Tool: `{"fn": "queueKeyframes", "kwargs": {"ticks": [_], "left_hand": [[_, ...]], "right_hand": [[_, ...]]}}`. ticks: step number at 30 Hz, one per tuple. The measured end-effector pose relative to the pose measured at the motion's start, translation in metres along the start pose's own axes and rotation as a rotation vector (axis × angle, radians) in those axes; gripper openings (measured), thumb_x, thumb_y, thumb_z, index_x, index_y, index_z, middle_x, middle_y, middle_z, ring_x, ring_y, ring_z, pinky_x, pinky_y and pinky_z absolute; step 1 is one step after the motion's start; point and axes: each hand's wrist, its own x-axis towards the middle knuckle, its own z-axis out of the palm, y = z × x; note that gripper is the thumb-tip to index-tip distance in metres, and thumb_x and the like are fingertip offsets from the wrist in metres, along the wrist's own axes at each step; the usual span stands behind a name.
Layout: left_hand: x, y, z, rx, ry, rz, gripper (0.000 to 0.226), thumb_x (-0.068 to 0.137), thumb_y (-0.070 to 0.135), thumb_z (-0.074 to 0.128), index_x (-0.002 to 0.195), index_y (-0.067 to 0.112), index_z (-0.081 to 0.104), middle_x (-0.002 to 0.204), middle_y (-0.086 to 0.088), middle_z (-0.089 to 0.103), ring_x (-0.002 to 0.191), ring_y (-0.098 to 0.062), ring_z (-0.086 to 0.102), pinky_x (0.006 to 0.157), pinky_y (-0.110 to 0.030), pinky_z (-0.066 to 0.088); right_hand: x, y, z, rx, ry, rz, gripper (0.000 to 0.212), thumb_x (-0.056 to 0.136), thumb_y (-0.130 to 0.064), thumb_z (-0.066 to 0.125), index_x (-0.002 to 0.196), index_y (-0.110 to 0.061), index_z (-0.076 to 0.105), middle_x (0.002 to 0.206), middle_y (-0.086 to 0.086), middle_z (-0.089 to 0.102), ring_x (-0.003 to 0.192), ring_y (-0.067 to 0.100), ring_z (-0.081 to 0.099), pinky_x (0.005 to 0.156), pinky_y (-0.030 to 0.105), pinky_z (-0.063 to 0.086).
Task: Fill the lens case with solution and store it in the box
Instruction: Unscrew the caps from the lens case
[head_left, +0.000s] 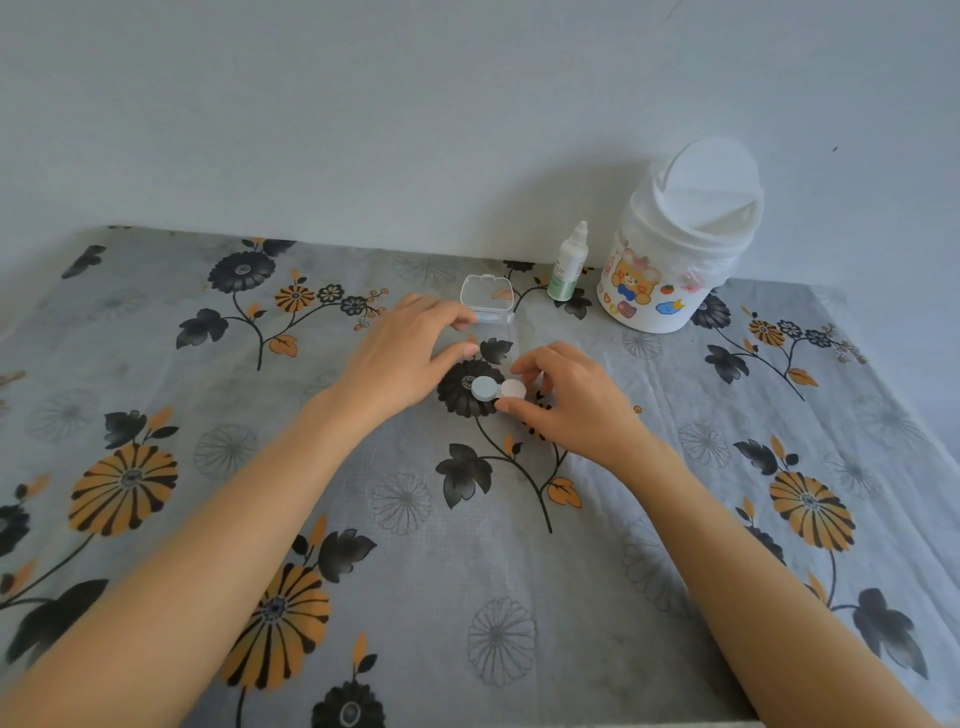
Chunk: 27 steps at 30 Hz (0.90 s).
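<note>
The lens case (497, 388), with one blue cap and one pink cap, lies on the floral tablecloth at the table's middle. My right hand (569, 397) pinches its pink end between thumb and fingers. Just left of the case hovers my left hand (410, 353), fingers spread, holding nothing; its fingertips are near the clear plastic box (487, 299), which stands with its lid up behind the case. A small white solution bottle (569, 265) with a green label stands upright to the right of the box.
A white swing-lid bin (675, 244) with cartoon stickers stands at the back right, next to the bottle. The table (208, 467) meets a pale wall at the back; its right edge slants down the frame.
</note>
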Motion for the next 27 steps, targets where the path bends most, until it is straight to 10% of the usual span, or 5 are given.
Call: {"fn": "queueKeyframes", "kwargs": {"ticks": [27], "left_hand": [[-0.070, 0.023, 0.010, -0.082, -0.086, -0.010, 0.030, 0.087, 0.031, 0.071, 0.115, 0.021, 0.069, 0.107, 0.007, 0.062, 0.107, -0.014, 0.051, 0.091, -0.045, 0.047]], "right_hand": [[-0.029, -0.027, 0.004, 0.010, -0.026, 0.000, 0.043, 0.075, -0.058, 0.077, 0.091, -0.020, 0.065, 0.088, -0.007, 0.059, 0.081, 0.009, 0.054, 0.069, 0.034, 0.053]]}}
